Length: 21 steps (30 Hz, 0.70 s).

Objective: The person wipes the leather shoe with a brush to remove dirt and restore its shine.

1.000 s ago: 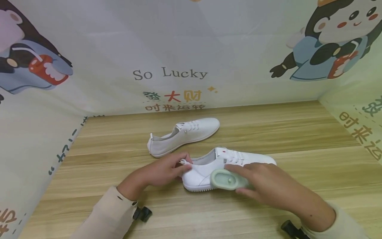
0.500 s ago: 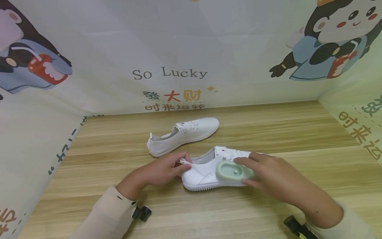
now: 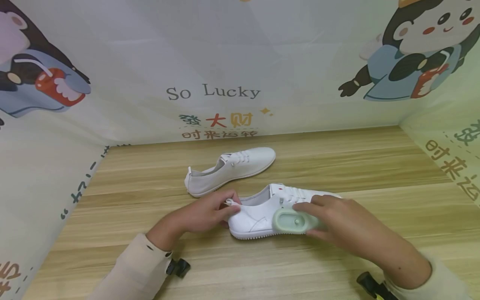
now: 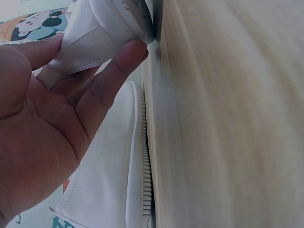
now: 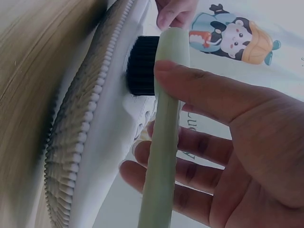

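We see the near shoe (image 3: 249,221) on the wooden table (image 3: 123,225), toe pointing off to the right, with the far shoe (image 3: 243,171) lying behind it. Our left hand (image 3: 211,212) pinches the near shoe at the heel, by the loop, while our right hand (image 3: 345,227) grips the brush (image 3: 290,221), thumb pressed along its green handle. In the right wrist view the dark bristles (image 5: 141,66) touch the white side of the shoe, so we take the step in hand to be scrubbing that side. As we judge it, the next move calls for a steady heel under the left hand and light, even strokes along the side, with the bristles kept flat to it. From the head view the bristles are hidden behind the brush head, and most of the toe is behind our right hand. The handle's lower end is cut off in the right wrist view. We cannot tell whether the near shoe's sole sits flat or is slightly tipped, nor make out any dirt on it.
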Available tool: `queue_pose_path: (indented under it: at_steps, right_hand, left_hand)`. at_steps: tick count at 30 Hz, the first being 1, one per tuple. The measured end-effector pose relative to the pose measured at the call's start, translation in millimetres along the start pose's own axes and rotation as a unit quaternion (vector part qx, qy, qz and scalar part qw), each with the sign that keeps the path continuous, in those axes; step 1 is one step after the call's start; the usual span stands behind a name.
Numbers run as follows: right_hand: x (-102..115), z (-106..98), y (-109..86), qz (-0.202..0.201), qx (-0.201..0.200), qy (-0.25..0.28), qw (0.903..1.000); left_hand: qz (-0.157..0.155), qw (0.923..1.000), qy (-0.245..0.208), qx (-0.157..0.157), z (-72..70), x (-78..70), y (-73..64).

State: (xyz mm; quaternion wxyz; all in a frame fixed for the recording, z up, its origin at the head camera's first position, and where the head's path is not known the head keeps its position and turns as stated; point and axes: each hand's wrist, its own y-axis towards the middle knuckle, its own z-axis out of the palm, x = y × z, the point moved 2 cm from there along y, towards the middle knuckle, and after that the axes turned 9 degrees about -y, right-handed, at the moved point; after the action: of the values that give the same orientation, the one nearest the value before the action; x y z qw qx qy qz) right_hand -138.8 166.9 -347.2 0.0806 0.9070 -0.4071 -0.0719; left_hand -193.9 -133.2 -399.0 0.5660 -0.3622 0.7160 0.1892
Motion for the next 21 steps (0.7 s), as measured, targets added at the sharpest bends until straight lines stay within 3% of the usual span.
queue_pose_path:
  at_steps: [10, 21]
  right_hand:
    - [3.0, 4.7, 0.2, -0.012, 0.033, 0.035, 0.9988]
    - [-5.3, 4.6, 0.2, 0.014, 0.007, 0.043, 0.9989]
  left_hand:
    - [-0.001, 1.0000, 0.007, 0.001, -1.6, 0.9, -0.6]
    - [-0.005, 0.9999, 0.013, -0.002, -4.6, 2.2, -1.6]
